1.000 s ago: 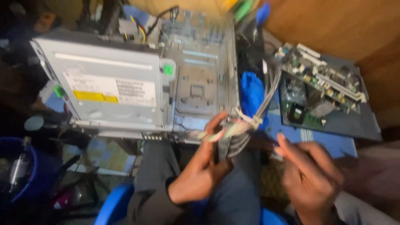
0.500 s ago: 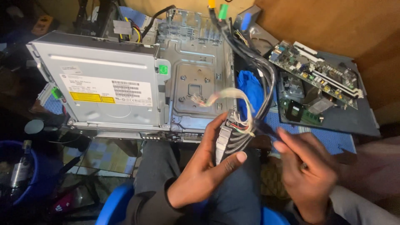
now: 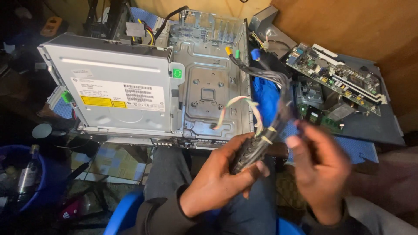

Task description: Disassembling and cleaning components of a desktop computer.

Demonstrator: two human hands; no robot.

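On the left, an optical drive point(image 3: 115, 93) is seated in the chassis point(image 3: 209, 82), whose board bay is bare metal. A cable bundle point(image 3: 254, 146) is gripped in the closed left hand point(image 3: 217, 178) over the lap. The right hand point(image 3: 320, 167), blurred and loosely spread, is beside it. The removed motherboard point(image 3: 337, 78) lies at right.

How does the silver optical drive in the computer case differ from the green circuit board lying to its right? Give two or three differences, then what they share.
The optical drive is a closed, plain silver metal box bearing labels; the circuit board is bare and green, crowded with slots and connectors. The optical drive sits mounted in the metal case; the circuit board lies loose outside it, on a dark panel. The optical drive looks larger. Both are computer parts, and neither hand touches them.
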